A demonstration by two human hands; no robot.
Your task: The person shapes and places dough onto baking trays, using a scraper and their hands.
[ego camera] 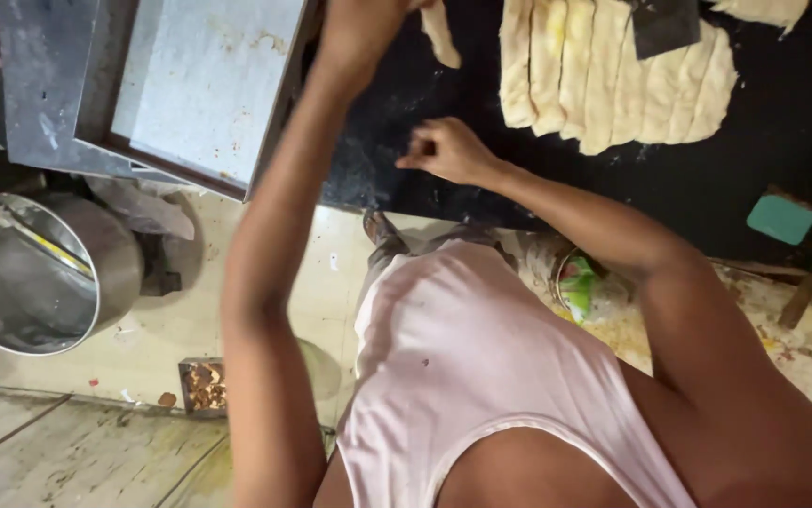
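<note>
Left hand raised at top edge, fingers cut off by frame; grip could not be told, though dough strip hung just beside it. Right hand rested on black worktop, fingers pinched together, nothing seen between them. Sheet of dough cut into strips lay farther along worktop, metal scraper on top. Metal tray beside left arm. Steel pot on floor below.
</note>
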